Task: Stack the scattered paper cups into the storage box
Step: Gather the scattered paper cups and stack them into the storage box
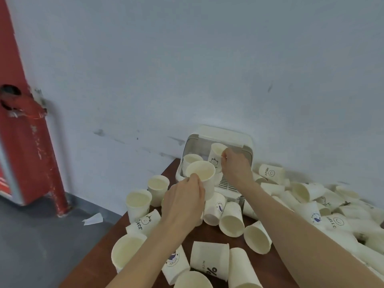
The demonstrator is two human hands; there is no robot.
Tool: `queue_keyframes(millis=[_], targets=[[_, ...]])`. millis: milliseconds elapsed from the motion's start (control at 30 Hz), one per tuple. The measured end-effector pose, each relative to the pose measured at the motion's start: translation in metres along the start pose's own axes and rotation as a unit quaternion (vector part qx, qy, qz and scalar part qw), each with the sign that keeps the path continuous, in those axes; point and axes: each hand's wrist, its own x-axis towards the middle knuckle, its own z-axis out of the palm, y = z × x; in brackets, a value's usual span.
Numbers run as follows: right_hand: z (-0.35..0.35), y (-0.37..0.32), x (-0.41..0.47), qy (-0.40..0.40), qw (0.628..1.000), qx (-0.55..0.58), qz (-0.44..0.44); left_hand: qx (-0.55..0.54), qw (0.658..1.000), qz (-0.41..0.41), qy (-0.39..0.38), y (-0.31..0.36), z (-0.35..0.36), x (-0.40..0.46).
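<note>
A white storage box [247,149] with its lid raised stands at the table's far edge against the wall. My right hand [235,166] pinches the rim of a white paper cup [215,154] with a bear print, held upright over the box. My left hand [185,196] grips another upright paper cup [202,175] just in front of the box. One more cup [191,160] sits inside the box at its left. Several loose cups [232,221] lie and stand scattered over the brown table [207,233].
A dense heap of cups [324,204] fills the table's right side along the wall. Upright cups [138,203] stand near the left table edge. A red pipe [39,150] rises from the grey floor at left, where a paper scrap [93,219] lies.
</note>
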Motion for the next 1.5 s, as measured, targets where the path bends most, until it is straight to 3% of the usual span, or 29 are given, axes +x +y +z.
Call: queue_keyframes(millis=[233, 533, 833, 1100, 1233, 1367, 1500], targets=[[0.02, 0.005, 0.003, -0.077, 0.995, -0.063, -0.03, -0.023, 0.999, -0.024, 0.014, -0.014, 0.001, 0.036], [0.041, 0.008, -0.002, -0.055, 0.996, -0.064, -0.022, -0.026, 0.999, -0.015, 0.045, -0.025, 0.016, 0.099], [0.04, 0.006, -0.022, -0.086, 0.992, -0.053, -0.072, 0.014, 0.999, -0.004, 0.044, -0.04, 0.045, 0.136], [0.016, 0.003, -0.036, -0.095, 0.992, -0.041, -0.073, 0.085, 0.996, 0.0, -0.038, -0.05, 0.066, 0.142], [0.008, 0.005, -0.042, -0.104, 0.992, -0.05, -0.055, 0.178, 0.977, 0.04, -0.106, -0.047, 0.071, 0.143], [0.002, 0.008, -0.049, -0.108, 0.992, -0.054, -0.041, 0.204, 0.963, 0.039, -0.172, -0.04, 0.071, 0.136], [-0.007, 0.01, -0.055, -0.101, 0.993, -0.041, -0.033, 0.182, 0.969, 0.06, -0.155, -0.022, 0.062, 0.12]])
